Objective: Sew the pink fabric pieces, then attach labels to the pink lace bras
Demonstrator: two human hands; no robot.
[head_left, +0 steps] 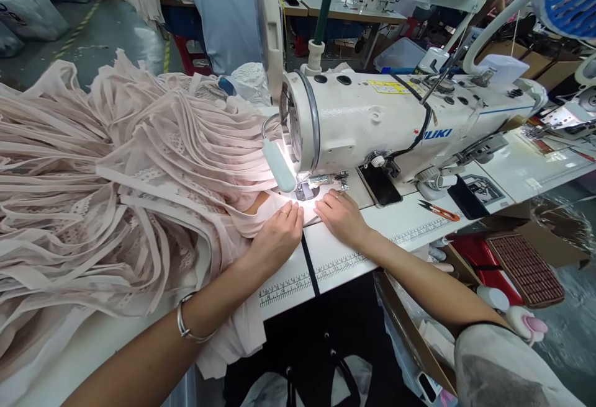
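Observation:
Pale pink fabric (265, 213) lies under the needle area of a white sewing machine (347, 112). My left hand (278, 233) pinches the fabric's near edge just in front of the presser foot (307, 191). Close by on the right, my right hand (342, 218) has its fingers closed on the same fabric, beside the needle plate. A small lamp (279, 165) lights this spot. To the left spreads a big heap of pale pink garment pieces (139, 165) with lace parts, joined to or touching the fabric at the machine.
A phone (379, 185) rests on the machine bed, with orange thread snips (439, 211) and a dark flat case (468, 197) farther right. Printed rulers (288, 289) run along the table's front edge. A person in blue (223, 16) sits beyond. Boxes (414, 332) stand below right.

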